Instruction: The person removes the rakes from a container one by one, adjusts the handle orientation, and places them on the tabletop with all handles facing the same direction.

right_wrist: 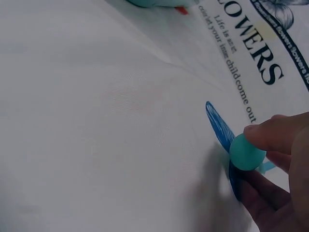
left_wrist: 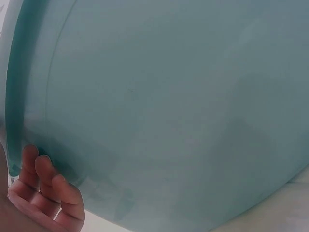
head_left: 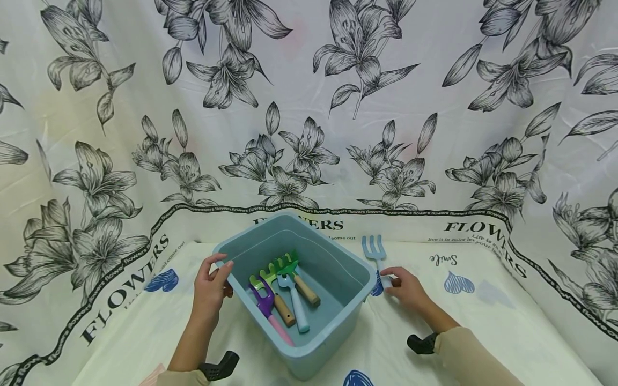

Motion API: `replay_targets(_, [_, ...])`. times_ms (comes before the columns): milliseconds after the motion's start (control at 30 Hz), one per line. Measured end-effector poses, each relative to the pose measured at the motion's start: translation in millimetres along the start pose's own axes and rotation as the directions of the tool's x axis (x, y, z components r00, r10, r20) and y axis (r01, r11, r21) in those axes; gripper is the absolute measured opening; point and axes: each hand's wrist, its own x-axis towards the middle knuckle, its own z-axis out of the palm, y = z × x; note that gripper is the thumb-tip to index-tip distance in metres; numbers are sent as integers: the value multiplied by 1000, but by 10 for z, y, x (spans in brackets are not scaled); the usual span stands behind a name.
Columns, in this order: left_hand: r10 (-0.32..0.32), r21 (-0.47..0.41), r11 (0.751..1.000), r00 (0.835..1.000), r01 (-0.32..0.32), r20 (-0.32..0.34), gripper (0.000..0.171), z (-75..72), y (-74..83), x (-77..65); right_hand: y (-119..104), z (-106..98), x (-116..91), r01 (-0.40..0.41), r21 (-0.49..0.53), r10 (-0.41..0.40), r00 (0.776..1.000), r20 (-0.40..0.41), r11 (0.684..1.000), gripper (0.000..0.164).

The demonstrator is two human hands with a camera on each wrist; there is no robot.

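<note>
A blue-grey plastic bin (head_left: 333, 327) stands tilted toward me on the cloth. My left hand (head_left: 211, 284) grips its left rim, thumb on top; in the left wrist view the other fingers (left_wrist: 70, 193) curl under the rim against the outer wall. To the right of the bin, my right hand (head_left: 404, 288) pinches the handle of a light blue hand fork (head_left: 374, 248), tines pointing away from me. The handle's round end (right_wrist: 247, 152) shows between thumb and fingers. Inside the bin lie a purple fork with a pink handle (head_left: 265, 303), a light blue tool (head_left: 296, 305) and green rakes (head_left: 277, 265) with wooden handles.
A pale cloth with blue hearts (head_left: 458, 283) covers the surface under the bin. Behind it hangs a white curtain (head_left: 299, 80) printed with black lilies. A teal object with a red bit (right_wrist: 181, 9) is partly seen at the top of the right wrist view.
</note>
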Motion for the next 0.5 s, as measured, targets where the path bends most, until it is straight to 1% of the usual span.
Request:
replay_targets(100, [-1, -3, 1000, 1000, 1, 3, 40, -1, 4, 2, 2, 18, 7, 18, -16, -19, 1000, -7, 1000, 39])
replay_targets(300, [-5, -5, 1000, 1000, 5, 6, 40, 0, 8, -2, 8, 62, 40, 10, -49, -11, 1000, -16, 999, 39])
replay_targets(500, [-7, 1, 1000, 1000, 7, -2, 39, 4, 12, 0, 10, 81, 53, 6, -61, -7, 1000, -22, 998, 39])
